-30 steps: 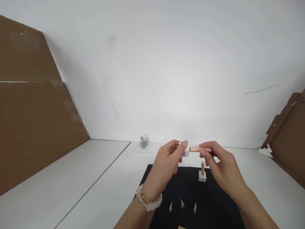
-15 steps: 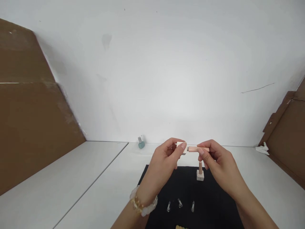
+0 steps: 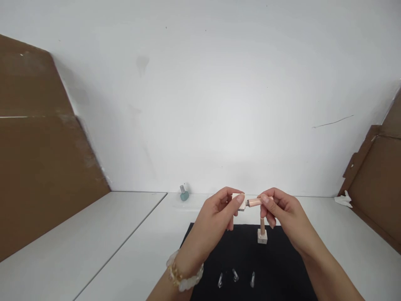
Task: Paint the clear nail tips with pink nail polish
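Between thumb and fingers, my left hand (image 3: 219, 211) grips a small white square bottle (image 3: 238, 201) lying on its side. My right hand (image 3: 282, 209) pinches a pink cylindrical cap (image 3: 254, 202), which points left with its end at the bottle's neck. Both are raised above the back edge of a black mat (image 3: 241, 255). Below my right fingers, a second white square bottle (image 3: 262, 237) with a pink cap stands upright on the mat. Several small clear pieces (image 3: 235, 275) lie nearer the front of the mat.
A teal bottle with a grey cap (image 3: 184, 193) is at the back of the white table (image 3: 138, 238), left of my hands. A crumpled white piece (image 3: 343, 199) lies at the back right. Brown cardboard panels (image 3: 40, 167) flank the white back wall.
The pink cap now tilts, its outer end slightly higher, where it was level before. The whole view has shifted slightly. Both hands keep their holds.
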The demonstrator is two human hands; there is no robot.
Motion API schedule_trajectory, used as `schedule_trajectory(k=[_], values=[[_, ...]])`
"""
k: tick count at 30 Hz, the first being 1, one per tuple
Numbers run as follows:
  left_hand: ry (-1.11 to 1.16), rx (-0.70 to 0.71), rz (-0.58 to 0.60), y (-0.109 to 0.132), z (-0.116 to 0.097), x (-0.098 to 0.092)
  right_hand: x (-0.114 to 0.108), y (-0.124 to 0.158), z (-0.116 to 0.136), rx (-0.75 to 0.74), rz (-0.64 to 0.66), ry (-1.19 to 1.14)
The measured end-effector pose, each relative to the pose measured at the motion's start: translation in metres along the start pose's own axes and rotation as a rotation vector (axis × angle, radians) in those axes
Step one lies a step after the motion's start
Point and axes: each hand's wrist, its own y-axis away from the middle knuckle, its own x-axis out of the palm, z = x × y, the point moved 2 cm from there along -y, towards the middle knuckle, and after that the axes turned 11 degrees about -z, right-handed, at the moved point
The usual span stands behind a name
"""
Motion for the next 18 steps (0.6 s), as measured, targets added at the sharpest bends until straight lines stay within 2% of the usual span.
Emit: schedule_trajectory(k=[3,6,8,12,18], values=[[0.007,-0.016,0.003,-0.002,0.003,0.002,0.001,0.002,-0.004,-0.055,-0.089,0.016],[-0.011,-0.019,-0.022,-0.004,0.007,0.003,0.005,0.006,-0.009,-0.136,-0.181,0.125],[-0.007,-0.012,-0.027,-0.004,0.008,0.003,0.005,0.006,-0.009,-0.134,-0.157,0.161],[0.018,-0.018,0.023,-0.002,0.006,0.003,0.000,-0.003,-0.003,-0.039,-0.041,0.070],[-0.041,-0.033,-0.024,0.001,0.006,0.007,-0.001,0.000,-0.004,-0.076,-0.148,0.079]])
